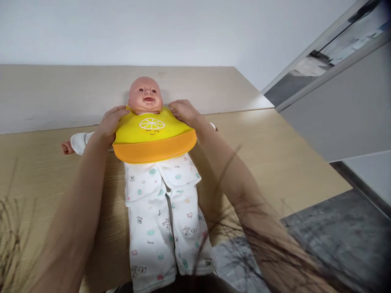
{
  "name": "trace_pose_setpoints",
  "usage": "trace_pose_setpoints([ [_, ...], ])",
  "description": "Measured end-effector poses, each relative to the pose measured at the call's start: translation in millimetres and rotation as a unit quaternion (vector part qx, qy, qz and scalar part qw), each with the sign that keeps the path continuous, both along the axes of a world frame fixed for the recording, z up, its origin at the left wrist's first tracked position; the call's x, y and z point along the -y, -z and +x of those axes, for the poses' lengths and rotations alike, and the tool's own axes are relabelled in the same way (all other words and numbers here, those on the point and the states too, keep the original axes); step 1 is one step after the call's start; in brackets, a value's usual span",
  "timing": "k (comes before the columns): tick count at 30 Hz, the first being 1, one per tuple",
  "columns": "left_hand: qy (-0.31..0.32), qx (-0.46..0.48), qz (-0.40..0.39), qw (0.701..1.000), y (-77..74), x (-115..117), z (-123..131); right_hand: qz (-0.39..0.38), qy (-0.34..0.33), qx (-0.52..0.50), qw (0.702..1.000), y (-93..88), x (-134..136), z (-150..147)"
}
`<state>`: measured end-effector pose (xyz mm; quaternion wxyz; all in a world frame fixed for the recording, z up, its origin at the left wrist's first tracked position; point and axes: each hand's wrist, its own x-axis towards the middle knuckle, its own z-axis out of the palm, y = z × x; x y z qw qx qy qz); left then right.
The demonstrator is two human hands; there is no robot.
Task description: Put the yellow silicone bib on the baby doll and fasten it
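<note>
A baby doll in white printed pyjamas lies on its back on a wooden table, head away from me. A yellow and orange silicone bib with a lemon face covers its chest. My left hand grips the bib's upper left corner by the doll's shoulder, fingers curled over the edge. On the other side, my right hand holds the upper right corner next to the doll's neck, fingers closed on it. The bib's neck strap is hidden behind the doll's head.
The doll's left arm stretches out across the table. A pale wall panel runs behind the table. A grey floor lies beyond the table's right edge, with a window frame at the upper right. Strands of hair blur the lower corners.
</note>
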<state>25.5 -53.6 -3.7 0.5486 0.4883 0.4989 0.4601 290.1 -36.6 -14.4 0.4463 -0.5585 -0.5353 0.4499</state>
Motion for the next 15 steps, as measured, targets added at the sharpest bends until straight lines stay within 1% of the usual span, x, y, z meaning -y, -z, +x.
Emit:
trace_pose_setpoints([
  [3, -0.018, -0.003, -0.024, 1.0, 0.0, 0.5, 1.4, -0.037, -0.006, -0.009, 0.999, -1.5, -0.8, -15.6],
  [5, -0.029, 0.006, -0.038, 0.999, -1.2, 1.4, 1.6, -0.049, 0.007, -0.027, 0.998, 1.0, -2.5, -21.2],
  [7, -0.038, 0.031, -0.061, 0.997, -2.3, 1.8, -0.5, -0.053, 0.004, -0.062, 0.997, 5.5, -4.8, -22.8],
  [8, -0.032, 0.048, -0.084, 0.995, -2.9, 1.6, -2.3, -0.054, -0.005, -0.08, 0.995, 7.7, -5.5, -22.6],
  [11, 0.028, 0.09, -0.17, 0.981, -5.6, -0.7, -7.9, -0.056, -0.037, -0.113, 0.991, 10.4, -3.4, -21.1],
  [12, 0.043, 0.099, -0.18, 0.978, -7.0, -2.3, -8.8, -0.056, -0.047, -0.118, 0.99, 9.6, -1.5, -20.9],
  [13, 0.046, 0.108, -0.176, 0.977, -8.5, -4.3, -9.1, -0.053, -0.053, -0.121, 0.99, 8.3, 0.6, -21.0],
  [15, 0.021, 0.124, -0.156, 0.98, -11.1, -10.0, -7.7, -0.042, -0.064, -0.126, 0.989, 5.1, 4.6, -21.8],
])
